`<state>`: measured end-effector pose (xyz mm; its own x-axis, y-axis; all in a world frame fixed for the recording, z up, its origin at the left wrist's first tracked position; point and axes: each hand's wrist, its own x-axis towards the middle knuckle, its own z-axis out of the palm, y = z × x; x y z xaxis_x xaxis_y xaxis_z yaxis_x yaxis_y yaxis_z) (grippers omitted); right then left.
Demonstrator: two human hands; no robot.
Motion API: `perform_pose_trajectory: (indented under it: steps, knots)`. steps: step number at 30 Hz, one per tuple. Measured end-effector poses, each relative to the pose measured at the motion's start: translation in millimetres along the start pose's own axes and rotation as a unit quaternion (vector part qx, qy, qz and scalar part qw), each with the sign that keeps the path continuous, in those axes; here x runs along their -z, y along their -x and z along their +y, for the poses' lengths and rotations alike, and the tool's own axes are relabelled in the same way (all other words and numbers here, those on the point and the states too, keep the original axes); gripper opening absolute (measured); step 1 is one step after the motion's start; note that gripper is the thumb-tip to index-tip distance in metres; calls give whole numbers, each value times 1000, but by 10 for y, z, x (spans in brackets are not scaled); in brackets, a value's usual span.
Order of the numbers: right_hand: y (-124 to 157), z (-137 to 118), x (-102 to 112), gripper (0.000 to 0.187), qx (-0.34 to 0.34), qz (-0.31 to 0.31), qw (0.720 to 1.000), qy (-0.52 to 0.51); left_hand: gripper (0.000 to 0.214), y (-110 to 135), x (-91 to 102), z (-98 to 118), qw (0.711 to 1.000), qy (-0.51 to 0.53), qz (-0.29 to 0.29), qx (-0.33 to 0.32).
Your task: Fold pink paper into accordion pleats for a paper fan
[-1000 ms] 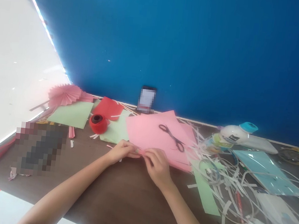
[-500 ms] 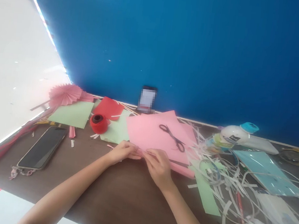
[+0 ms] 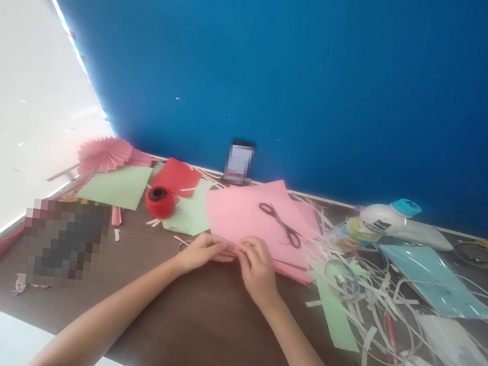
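Note:
My left hand (image 3: 203, 250) and my right hand (image 3: 257, 267) meet at the near edge of a pink paper sheet (image 3: 247, 215) on a dark brown table (image 3: 192, 324). Both hands have their fingers pinched on a folded strip along that near edge. Black scissors (image 3: 281, 224) lie on the pink sheet just beyond my right hand.
A red ribbon spool (image 3: 160, 200), green sheets (image 3: 118, 186) and a pink paper fan (image 3: 104, 154) lie at the left. White paper strips (image 3: 372, 291), a glue bottle (image 3: 381, 219) and a light blue sheet (image 3: 431, 275) clutter the right. A blue wall (image 3: 309, 79) stands behind.
My hands have drawn slightly closer together and a little farther up along the pink sheet's folded edge. Everything else stays put.

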<state>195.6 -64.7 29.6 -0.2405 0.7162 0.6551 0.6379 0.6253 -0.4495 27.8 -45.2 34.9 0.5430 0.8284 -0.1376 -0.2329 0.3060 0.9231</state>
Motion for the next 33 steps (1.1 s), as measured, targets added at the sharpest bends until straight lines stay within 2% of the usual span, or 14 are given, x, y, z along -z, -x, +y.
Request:
perform_pose_trajectory:
  steps: [5,10,15,19,23,26,30,33]
  knots:
    - [-15,9,-2,15,-27,-18,999,-16,38,46,-64,63,998,-47,-20,-23]
    - [-22,-28,32,13,-34,-38,999,-18,34,51,-102,37,994,-93,4,-58]
    - [-19,-42,47,8,-24,-20,999,-21,35,39,-87,30,994,-94,8,-48]
    - [-33,-54,54,12,-18,-35,999,-25,34,41,-83,25,991,-116,12,-60]
    - [-49,-72,66,12,-35,-54,997,-33,34,47,-108,-17,985,-145,38,-89]
    - [-46,-51,83,6,-45,-46,997,-29,35,35,-108,-32,983,-136,72,-97]
    - [-33,31,108,7,-21,-18,1000,5,36,-2,-44,-6,981,-105,128,-102]
    - [-27,78,111,10,1,-6,1000,16,37,-21,1,7,979,-88,145,-116]
